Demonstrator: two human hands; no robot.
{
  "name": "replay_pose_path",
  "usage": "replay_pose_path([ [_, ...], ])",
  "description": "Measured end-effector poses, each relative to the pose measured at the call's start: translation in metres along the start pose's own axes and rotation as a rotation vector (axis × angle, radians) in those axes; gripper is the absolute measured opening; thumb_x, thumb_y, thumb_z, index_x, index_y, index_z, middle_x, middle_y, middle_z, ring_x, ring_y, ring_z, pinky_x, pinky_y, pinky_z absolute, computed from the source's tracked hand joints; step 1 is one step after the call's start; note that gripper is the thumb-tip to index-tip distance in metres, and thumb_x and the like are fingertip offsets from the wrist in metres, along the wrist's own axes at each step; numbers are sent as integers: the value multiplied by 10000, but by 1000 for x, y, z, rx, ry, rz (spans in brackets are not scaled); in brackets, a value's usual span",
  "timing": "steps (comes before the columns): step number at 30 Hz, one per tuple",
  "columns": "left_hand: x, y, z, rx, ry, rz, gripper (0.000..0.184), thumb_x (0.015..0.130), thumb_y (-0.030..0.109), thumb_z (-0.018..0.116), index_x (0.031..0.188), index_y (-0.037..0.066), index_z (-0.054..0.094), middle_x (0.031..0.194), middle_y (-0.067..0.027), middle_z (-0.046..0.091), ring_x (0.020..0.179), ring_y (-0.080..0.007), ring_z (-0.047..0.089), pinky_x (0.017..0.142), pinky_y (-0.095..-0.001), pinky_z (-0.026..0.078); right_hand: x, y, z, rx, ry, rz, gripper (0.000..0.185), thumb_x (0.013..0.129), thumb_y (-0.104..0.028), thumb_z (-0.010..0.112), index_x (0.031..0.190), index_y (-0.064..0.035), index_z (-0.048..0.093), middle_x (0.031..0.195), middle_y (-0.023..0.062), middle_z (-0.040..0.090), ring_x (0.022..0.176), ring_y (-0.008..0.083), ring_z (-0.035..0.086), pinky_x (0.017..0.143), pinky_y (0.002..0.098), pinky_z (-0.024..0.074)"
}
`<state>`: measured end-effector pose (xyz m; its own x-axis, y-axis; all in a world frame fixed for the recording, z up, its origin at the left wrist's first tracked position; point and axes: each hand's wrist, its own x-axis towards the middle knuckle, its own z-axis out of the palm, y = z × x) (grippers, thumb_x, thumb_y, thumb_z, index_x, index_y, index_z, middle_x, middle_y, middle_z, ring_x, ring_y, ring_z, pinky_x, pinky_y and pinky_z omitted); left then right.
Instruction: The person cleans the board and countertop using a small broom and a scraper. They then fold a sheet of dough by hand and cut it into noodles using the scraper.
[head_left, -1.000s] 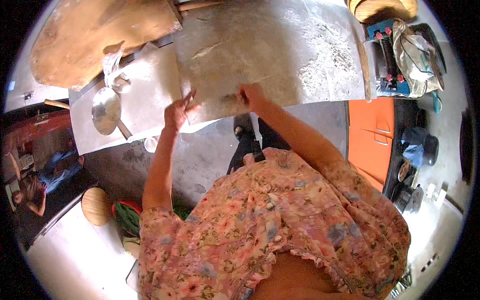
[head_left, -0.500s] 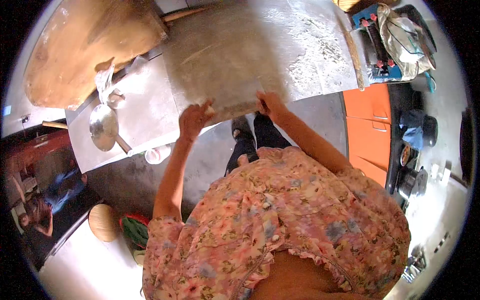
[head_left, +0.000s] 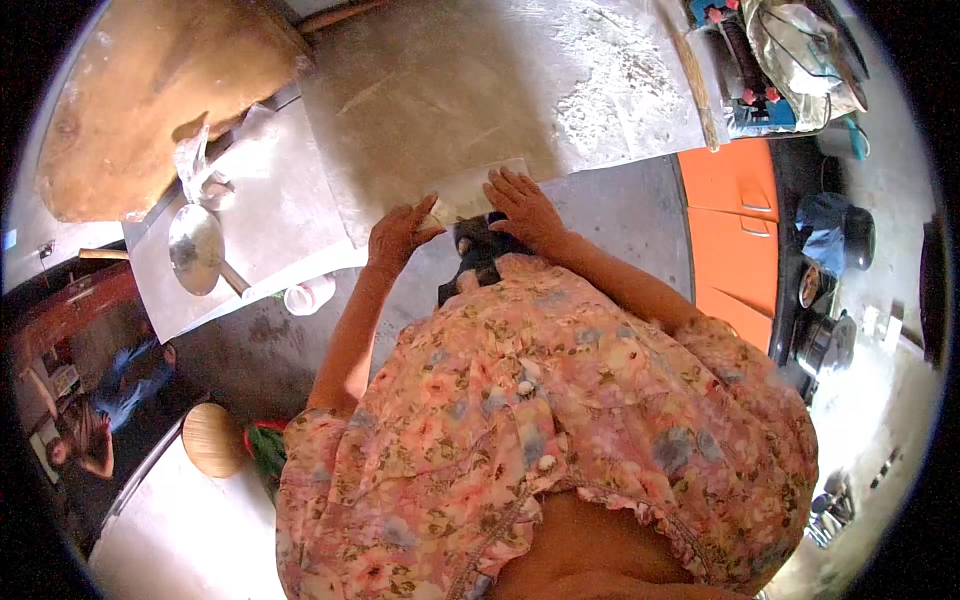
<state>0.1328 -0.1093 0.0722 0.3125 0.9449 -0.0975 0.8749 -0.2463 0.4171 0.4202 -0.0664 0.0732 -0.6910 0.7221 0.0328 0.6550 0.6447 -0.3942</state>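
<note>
A thin, pale sheet, possibly dough, has a lighter strip (head_left: 480, 185) along the table's near edge, between my two hands. My right hand (head_left: 525, 212) lies palm down at the strip's right end, fingers stretched out and apart. At the strip's left end is my left hand (head_left: 402, 238), its thumb held away from its fingers and the fingertips touching the edge. Shadow darkens the tabletop (head_left: 420, 100) beyond, and a dusting of white flour-like powder (head_left: 620, 85) covers its right part.
A metal ladle (head_left: 196, 250) and a clear plastic bag (head_left: 197, 165) lie left, near a large wooden board (head_left: 170, 100). A wooden stick (head_left: 692, 75) and a blue roller machine (head_left: 745, 65) are right. A white cup (head_left: 310, 293) hangs or stands by the front edge. Another person (head_left: 95, 430) is far left.
Both hands have gone from closed fingers at the sheet's edge to opened fingers. A lighter strip now shows along that edge. The view has shifted slightly.
</note>
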Motion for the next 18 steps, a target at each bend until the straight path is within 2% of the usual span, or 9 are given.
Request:
replay_pose_path([
  [5, -2, -10, 17, -98, 171, 72, 695, 785, 541, 666, 1382, 237, 478, 1223, -127, 552, 1061, -289, 584, 824, -398, 526, -2, 12, 17, -146, -55, -33, 531, 869, -186, 577, 1356, -23, 442, 1483, 194, 355, 1405, 331, 296, 1151, 460, 236],
  [7, -4, -22, 38, 5, 168, 84, 758, 775, 577, 654, 1397, 187, 466, 1370, -135, 485, 1220, -321, 488, 1013, -433, 428, 0, 16, 20, -126, -21, -113, 487, 875, -130, 535, 1340, -9, 456, 1458, 227, 382, 1389, 349, 324, 1142, 473, 242],
  [8, 0, -29, 51, 108, 158, 188, 809, 784, 605, 622, 1407, 120, 448, 1449, -140, 425, 1282, -351, 416, 1102, -456, 313, 8, 8, 2, -139, -200, -4, 474, 885, -126, 529, 1339, -12, 460, 1457, 221, 387, 1388, 352, 326, 1136, 492, 243],
  [9, 4, -20, 46, 54, 24, 126, 838, 820, 618, 572, 1426, 70, 382, 1463, -152, 408, 1300, -353, 403, 1092, -452, 347, 0, 16, 7, -138, -46, -89, 468, 892, -119, 521, 1344, -13, 457, 1450, 210, 399, 1385, 352, 331, 1133, 498, 245],
  [11, 7, -1, 15, -82, -231, -65, 850, 822, 627, 561, 1456, 101, 355, 1490, -58, 390, 1151, -333, 497, 1038, -478, 400, 8, 21, 5, -220, -211, -64, 515, 908, -232, 524, 1377, -36, 438, 1471, 191, 384, 1387, 348, 331, 1135, 517, 231],
  [13, 0, 7, 11, -27, -235, -68, 811, 844, 613, 529, 1474, 141, 334, 1497, -6, 383, 1167, -320, 500, 1065, -450, 383, 0, 38, 19, -250, -78, -204, 513, 932, -243, 507, 1395, -39, 424, 1488, 174, 373, 1403, 318, 317, 1137, 500, 233],
  [15, -6, -24, 65, 188, 218, 229, 748, 876, 577, 494, 1482, 175, 321, 1512, 16, 359, 1190, -306, 491, 1092, -419, 360, 9, 28, 8, -252, -196, -191, 521, 939, -268, 513, 1399, -42, 423, 1494, 174, 365, 1404, 317, 314, 1136, 482, 243],
  [17, -7, -18, 59, -471, 56, 101, 696, 904, 524, 493, 1486, 187, 312, 1526, 25, 333, 1204, -307, 483, 1101, -417, 345, 7, 30, 19, -299, -164, -209, 638, 863, -230, 643, 1415, -37, 386, 1492, 175, 364, 1402, 317, 317, 1129, 473, 264],
  [18, 1, 0, 39, -106, -20, 33, 691, 905, 514, 498, 1486, 188, 314, 1528, 20, 330, 1201, -307, 484, 1091, -421, 353, 10, 43, 18, -314, -136, -226, 709, 825, -211, 707, 1423, -35, 368, 1490, 175, 364, 1401, 316, 318, 1126, 468, 275],
])
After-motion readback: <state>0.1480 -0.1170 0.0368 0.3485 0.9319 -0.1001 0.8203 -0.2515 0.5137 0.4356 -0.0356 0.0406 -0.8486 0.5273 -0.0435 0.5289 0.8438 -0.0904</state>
